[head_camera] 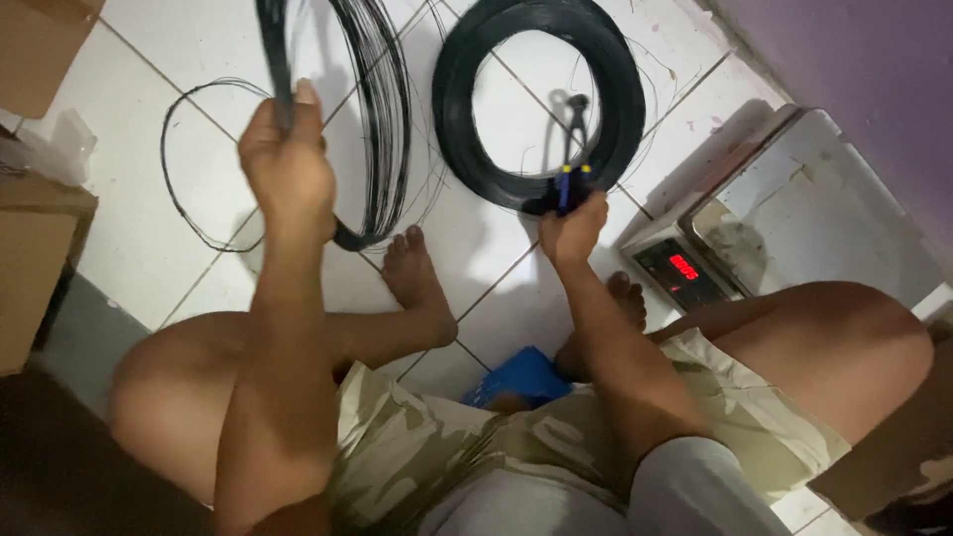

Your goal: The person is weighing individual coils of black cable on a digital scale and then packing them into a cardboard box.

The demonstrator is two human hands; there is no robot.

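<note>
My left hand [288, 164] grips an upright coil of thin black wire [382, 119] that stands on the white tiled floor just beyond my left foot [417, 283]. My right hand [574, 230] holds pincers with blue and yellow handles [571, 149], their jaws resting on a second, thicker coil of black wire [541, 99] that lies flat on the tiles. A single loose loop of wire [194, 169] lies to the left of the upright coil.
A digital weighing scale with a steel platform [794, 213] and a red lit display [683, 266] sits at the right against a purple wall. Cardboard boxes [35, 268] stand at the left. A blue object [521, 375] lies between my legs.
</note>
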